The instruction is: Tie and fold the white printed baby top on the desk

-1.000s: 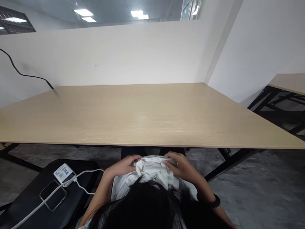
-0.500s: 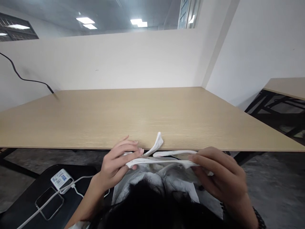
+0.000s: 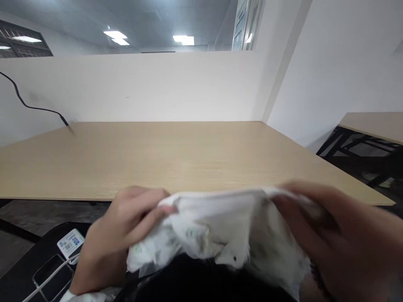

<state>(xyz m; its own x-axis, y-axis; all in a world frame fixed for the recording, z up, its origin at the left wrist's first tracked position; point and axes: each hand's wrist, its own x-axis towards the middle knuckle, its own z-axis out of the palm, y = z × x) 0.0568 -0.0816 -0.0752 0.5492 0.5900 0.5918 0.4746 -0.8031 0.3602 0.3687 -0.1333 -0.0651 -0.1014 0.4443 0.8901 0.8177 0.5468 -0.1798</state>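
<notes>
A white cloth piece [image 3: 220, 214] with faint greenish marks and a small dark spot is stretched between my hands, just off the table's near edge. Its upper edge runs nearly level, and crumpled folds hang below. My left hand [image 3: 122, 228] pinches the upper left corner between thumb and fingers. On the other side my right hand [image 3: 343, 235], smeared by motion, grips the upper right end. Dark hair [image 3: 189, 279] at the bottom covers part of the lower folds, so the cloth's full shape is hidden.
A wooden table [image 3: 189, 155] reaches back to a white partition [image 3: 163, 88]. On a black seat [image 3: 19, 268] at lower left lie a white device [image 3: 69, 243], a phone [image 3: 53, 277] and a white cable [image 3: 52, 277]. A black cable [image 3: 40, 110] hangs at the left.
My hands have moved apart and closer to me. The cloth, earlier edge-on with narrow strips and one end sticking up, is now spread out with its broad side showing.
</notes>
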